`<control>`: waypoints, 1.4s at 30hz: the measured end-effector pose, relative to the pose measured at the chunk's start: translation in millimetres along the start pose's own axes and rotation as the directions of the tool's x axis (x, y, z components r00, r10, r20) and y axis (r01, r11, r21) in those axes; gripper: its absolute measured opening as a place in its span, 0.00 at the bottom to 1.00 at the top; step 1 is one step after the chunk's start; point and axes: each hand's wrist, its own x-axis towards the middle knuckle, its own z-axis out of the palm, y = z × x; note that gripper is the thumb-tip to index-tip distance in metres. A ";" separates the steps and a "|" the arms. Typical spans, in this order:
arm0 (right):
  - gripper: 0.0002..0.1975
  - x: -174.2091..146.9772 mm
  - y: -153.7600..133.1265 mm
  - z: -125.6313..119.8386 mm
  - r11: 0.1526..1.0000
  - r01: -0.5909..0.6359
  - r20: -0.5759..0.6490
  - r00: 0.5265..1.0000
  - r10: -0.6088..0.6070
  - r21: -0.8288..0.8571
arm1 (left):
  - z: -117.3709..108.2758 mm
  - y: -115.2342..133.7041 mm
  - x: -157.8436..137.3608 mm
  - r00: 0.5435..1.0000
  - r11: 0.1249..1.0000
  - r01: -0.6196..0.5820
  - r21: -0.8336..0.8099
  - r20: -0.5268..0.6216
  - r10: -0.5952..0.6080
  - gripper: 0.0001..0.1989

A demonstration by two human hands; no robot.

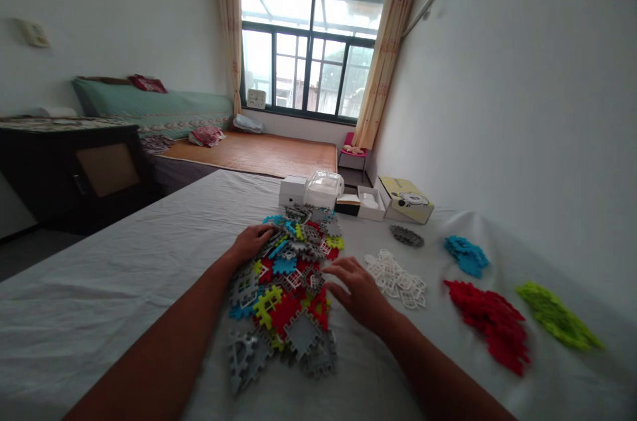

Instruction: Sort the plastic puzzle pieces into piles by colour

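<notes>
A long mixed pile of flat plastic interlocking building tiles (286,311) in red, grey, blue, lime green and white lies on the white cloth between my hands. My left hand (253,242) rests at the pile's upper left edge, fingers stretched onto the tiles; its fingertips are partly hard to make out. On the right edge, my right hand (355,285) hovers beside the tiles with its fingers apart and nothing visible in them. Sorted by colour to the right are white tiles (397,279), dark grey tiles (407,236), blue tiles (466,255), red tiles (490,321) and lime green tiles (560,316).
Behind the pile stand a white box (292,190), a clear plastic container (323,189), a small black box (348,205), an open white box (370,202) and a yellow printed carton (407,199). A wall (537,109) borders the right side. A bed (263,152) lies beyond.
</notes>
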 end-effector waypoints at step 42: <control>0.17 79.0 71.7 7.8 0.942 -0.161 -0.083 0.986 0.143 -0.294 | 0.5 -5.3 0.0 1.000 0.999 0.009 0.053 -0.001 -0.009 0.20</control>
